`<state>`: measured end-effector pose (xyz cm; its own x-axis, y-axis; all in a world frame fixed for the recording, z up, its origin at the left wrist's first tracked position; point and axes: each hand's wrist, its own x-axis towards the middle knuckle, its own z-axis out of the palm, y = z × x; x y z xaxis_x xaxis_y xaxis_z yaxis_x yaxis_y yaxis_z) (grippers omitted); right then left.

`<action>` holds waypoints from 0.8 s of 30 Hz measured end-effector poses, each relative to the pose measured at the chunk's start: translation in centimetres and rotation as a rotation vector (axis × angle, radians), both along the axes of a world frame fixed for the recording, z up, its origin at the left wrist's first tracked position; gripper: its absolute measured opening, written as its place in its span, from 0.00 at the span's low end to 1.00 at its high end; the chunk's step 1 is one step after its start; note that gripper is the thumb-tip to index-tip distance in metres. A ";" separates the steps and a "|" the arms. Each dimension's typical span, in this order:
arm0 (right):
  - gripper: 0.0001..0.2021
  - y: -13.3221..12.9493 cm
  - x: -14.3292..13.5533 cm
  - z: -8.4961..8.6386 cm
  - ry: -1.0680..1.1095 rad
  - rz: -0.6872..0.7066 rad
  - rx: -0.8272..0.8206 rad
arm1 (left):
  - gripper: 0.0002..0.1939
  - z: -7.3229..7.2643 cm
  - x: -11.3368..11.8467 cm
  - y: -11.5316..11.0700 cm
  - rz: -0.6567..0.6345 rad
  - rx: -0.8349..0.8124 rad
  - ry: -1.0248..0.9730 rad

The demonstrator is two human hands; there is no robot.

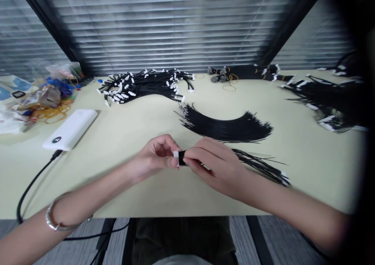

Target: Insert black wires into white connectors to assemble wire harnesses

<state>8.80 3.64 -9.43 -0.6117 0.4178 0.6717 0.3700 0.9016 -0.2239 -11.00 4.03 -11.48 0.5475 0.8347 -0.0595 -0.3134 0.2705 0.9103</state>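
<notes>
Between thumb and fingers, my left hand [159, 152] grips a white plug connector [176, 158] near the table's front edge. Black wires [182, 158] run out of its right side, and my right hand [215, 165] pinches them close to the connector. The fingers hide part of the wires. Past my right hand the black wires [260, 165] trail to the right over the table, with a bit of white at the far end. Just behind my hands lies a curved bundle of loose black wires [225, 128] with bare-looking tips.
Finished-looking black cables with white connectors [146, 85] lie at the back. Rubber-banded bundles [252, 72] and another cable pile [334, 101] are at the right. A white power bank [72, 130] with a black cord sits left, beside bags and rubber bands [52, 110].
</notes>
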 end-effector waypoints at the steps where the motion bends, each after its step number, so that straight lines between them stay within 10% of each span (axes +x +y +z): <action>1: 0.06 0.0 0.0 0.1 0.011 0.001 -0.021 | 0.10 0.0 0.0 0.0 0.003 -0.006 -0.005; 8: 0.12 2.8 0.8 0.0 0.051 -0.151 -0.522 | 0.07 0.0 0.7 0.3 0.134 -0.118 0.004; 16: 0.09 8.6 3.1 -3.7 -0.226 -0.416 -0.254 | 0.08 0.2 1.0 0.5 0.209 -0.206 0.056; 24: 0.05 8.8 2.9 -3.7 -0.276 -0.444 -0.265 | 0.08 0.1 1.1 0.6 0.220 -0.224 0.061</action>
<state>11.68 12.47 -13.10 -0.4772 0.8060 0.3502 0.7761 0.5735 -0.2622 -9.93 4.67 -11.42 0.3454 0.8950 -0.2823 -0.3328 0.3980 0.8549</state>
